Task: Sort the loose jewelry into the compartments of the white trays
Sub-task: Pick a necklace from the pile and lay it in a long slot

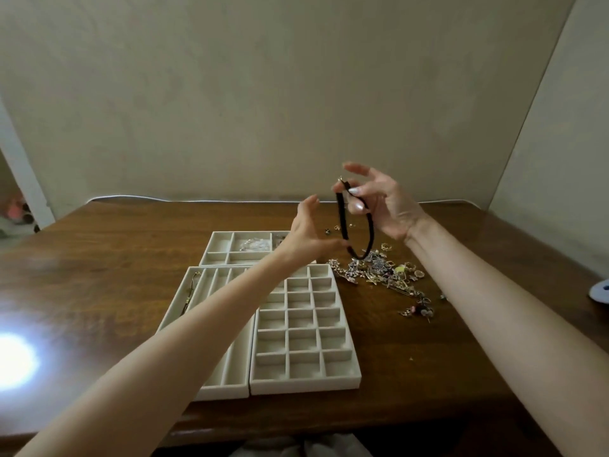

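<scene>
From the head camera I see both bare arms reaching out over the brown table (pixel 99 258). The right hand (pixel 385 206) is raised above the table and pinches the upper end of a black necklace (pixel 340 207) between thumb and forefinger, with its other fingers spread wide. The necklace hangs down from that pinch as a narrow loop, and its lowest bend is just over the pile of loose jewelry (pixel 385 273).

The left hand (pixel 306 232) is beside the loop, its fingertips meeting the left strand low down. I cannot tell whether they grip the strand or only touch it.

Three white trays lie under and left of the hands. The back tray (pixel 211 249) holds some clear beads (pixel 253 244) in one of its compartments. The long-slot tray (pixel 230 384) sits front left, with a thin chain (pixel 189 291) lying in its leftmost slot. The grid tray (pixel 303 387) touches its right side. The jewelry pile lies on the bare wood just right of the trays. A bright glare (pixel 13 361) shines on the table at far left.
</scene>
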